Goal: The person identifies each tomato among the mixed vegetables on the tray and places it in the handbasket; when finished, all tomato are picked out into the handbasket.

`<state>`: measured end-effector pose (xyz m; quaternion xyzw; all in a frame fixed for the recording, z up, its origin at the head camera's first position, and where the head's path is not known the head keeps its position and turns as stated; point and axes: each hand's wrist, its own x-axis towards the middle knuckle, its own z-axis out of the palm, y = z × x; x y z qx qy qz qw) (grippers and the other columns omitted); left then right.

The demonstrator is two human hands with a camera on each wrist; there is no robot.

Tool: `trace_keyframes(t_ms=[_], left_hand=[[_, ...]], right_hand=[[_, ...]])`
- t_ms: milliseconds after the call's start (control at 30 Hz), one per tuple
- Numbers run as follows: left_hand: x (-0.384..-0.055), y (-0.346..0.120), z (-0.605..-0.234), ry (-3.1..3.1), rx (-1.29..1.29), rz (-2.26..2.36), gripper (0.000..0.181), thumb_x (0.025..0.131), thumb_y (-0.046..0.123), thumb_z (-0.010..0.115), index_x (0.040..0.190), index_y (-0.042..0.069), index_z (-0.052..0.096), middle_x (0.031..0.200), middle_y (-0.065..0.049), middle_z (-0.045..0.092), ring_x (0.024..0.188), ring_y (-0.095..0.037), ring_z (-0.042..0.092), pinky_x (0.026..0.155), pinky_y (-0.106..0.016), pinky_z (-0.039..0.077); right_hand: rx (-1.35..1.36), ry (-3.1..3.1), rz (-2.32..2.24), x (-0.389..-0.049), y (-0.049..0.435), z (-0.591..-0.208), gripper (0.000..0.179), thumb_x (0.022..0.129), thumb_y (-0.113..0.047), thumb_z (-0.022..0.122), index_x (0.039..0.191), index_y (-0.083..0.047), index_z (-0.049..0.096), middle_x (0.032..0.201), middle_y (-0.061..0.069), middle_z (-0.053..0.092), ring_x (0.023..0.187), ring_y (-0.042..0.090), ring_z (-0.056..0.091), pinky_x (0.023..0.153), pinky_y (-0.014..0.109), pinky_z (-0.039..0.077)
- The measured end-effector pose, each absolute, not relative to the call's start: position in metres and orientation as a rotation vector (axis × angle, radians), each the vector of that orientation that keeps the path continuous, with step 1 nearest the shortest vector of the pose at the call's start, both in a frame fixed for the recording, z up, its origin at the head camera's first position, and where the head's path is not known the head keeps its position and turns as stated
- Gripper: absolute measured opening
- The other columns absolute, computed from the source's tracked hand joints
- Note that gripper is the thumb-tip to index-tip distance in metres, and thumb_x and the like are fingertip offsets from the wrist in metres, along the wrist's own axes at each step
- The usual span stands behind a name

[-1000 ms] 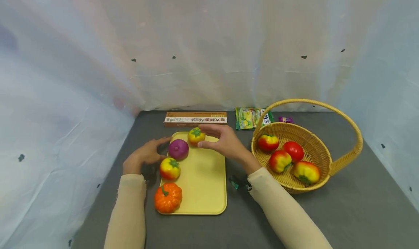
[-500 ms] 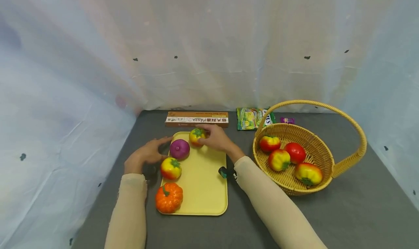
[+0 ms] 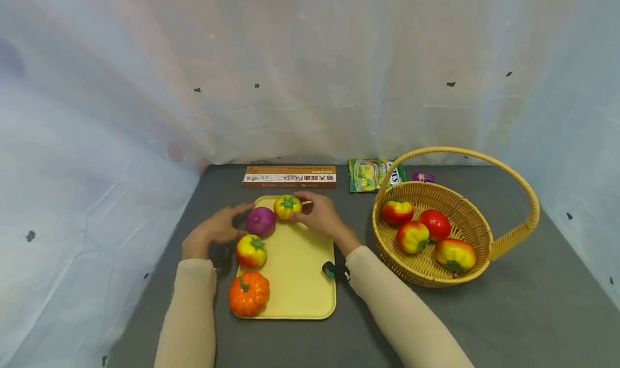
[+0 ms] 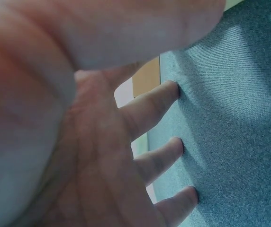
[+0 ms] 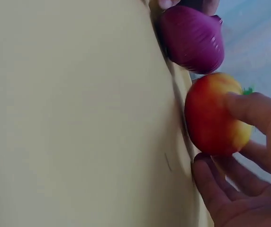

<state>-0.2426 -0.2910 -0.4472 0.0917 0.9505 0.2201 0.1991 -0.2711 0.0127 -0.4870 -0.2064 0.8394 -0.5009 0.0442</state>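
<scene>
In the head view my right hand (image 3: 318, 214) holds a red-and-yellow, tomato-like fruit (image 3: 288, 207) with a green leafy top, at the far end of the yellow tray (image 3: 300, 276). The right wrist view shows the thumb on one side of this fruit and fingers at its other side. Right beside it lies a purple onion (image 3: 261, 221). Along the tray's left edge follow a second red-and-yellow fruit (image 3: 251, 250) and an orange pumpkin (image 3: 249, 294). My left hand (image 3: 213, 231) is spread beside the onion, its fingertips (image 4: 173, 90) down on the grey cloth.
On the right stands a wicker basket (image 3: 387, 257) with a tall handle, holding several red and yellow fruits or vegetables. A pasta box (image 3: 289, 177), a green snack bag (image 3: 366, 175) and a small purple packet (image 3: 423, 177) lie at the back, before a pale curtain (image 3: 310, 88).
My right hand has moved left and closed round the far fruit. That fruit has shifted slightly left and nearer, and the onion slightly left. My left hand has stayed in place.
</scene>
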Motion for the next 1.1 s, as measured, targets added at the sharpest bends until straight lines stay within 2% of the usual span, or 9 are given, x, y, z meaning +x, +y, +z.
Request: trace_keyframes(t_ms=[133, 300, 567, 833, 967, 1100], left_hand=[[-0.243, -0.292, -0.449, 2.67, 0.278, 0.615, 0.082, 0.1, 0.026, 0.078, 0.172, 0.02, 0.038, 0.173, -0.031, 0.036, 0.161, -0.063, 0.021, 0.126, -0.081, 0.024], [-0.245, -0.292, -0.451, 2.689, 0.277, 0.61, 0.084, 0.099, 0.026, 0.079, 0.172, 0.021, 0.038, 0.174, -0.029, 0.036, 0.16, -0.064, 0.023, 0.126, -0.081, 0.024], [-0.244, -0.292, -0.452, 2.709, 0.322, 0.61, 0.084, 0.097, 0.028, 0.082, 0.17, 0.017, 0.041, 0.173, -0.028, 0.038, 0.159, -0.065, 0.025, 0.126, -0.08, 0.025], [-0.243, -0.291, -0.451, 2.701, 0.309, 0.617, 0.084, 0.098, 0.025, 0.081, 0.171, 0.019, 0.04, 0.173, -0.029, 0.037, 0.158, -0.066, 0.024, 0.125, -0.082, 0.024], [-0.243, -0.291, -0.451, 2.697, 0.3, 0.619, 0.085, 0.098, 0.025, 0.081, 0.171, 0.019, 0.039, 0.173, -0.03, 0.037, 0.158, -0.066, 0.024, 0.124, -0.083, 0.024], [-0.242, -0.29, -0.45, 2.699, 0.312, 0.626, 0.085, 0.097, 0.025, 0.082, 0.171, 0.017, 0.04, 0.173, -0.029, 0.037, 0.158, -0.066, 0.024, 0.125, -0.082, 0.024]], right_hand=[[-0.585, 2.573, -1.585, -0.263, 0.016, -0.482, 0.056, 0.098, -0.021, 0.085, 0.15, -0.01, 0.067, 0.144, 0.014, 0.071, 0.122, 0.033, 0.076, 0.102, 0.04, 0.065], [-0.553, 2.544, -1.685, -0.245, 0.022, -0.463, 0.057, 0.095, -0.02, 0.087, 0.147, -0.01, 0.068, 0.146, 0.012, 0.069, 0.126, 0.032, 0.075, 0.104, 0.04, 0.064], [-0.69, 2.416, -1.784, -0.204, 0.052, -0.429, 0.056, 0.094, -0.016, 0.086, 0.147, -0.01, 0.068, 0.143, 0.01, 0.07, 0.126, 0.036, 0.072, 0.109, 0.048, 0.061], [-0.714, 2.355, -1.819, -0.164, 0.113, -0.405, 0.055, 0.096, -0.012, 0.085, 0.148, -0.012, 0.067, 0.146, 0.009, 0.068, 0.13, 0.028, 0.071, 0.112, 0.031, 0.058], [-0.698, 2.357, -1.807, -0.144, 0.153, -0.401, 0.051, 0.098, -0.011, 0.082, 0.147, -0.014, 0.068, 0.144, 0.008, 0.069, 0.124, 0.023, 0.073, 0.107, 0.027, 0.06], [-0.675, 2.395, -1.8, -0.126, 0.195, -0.4, 0.048, 0.099, -0.003, 0.08, 0.145, -0.007, 0.067, 0.142, 0.013, 0.068, 0.116, 0.02, 0.075, 0.101, 0.026, 0.063]])
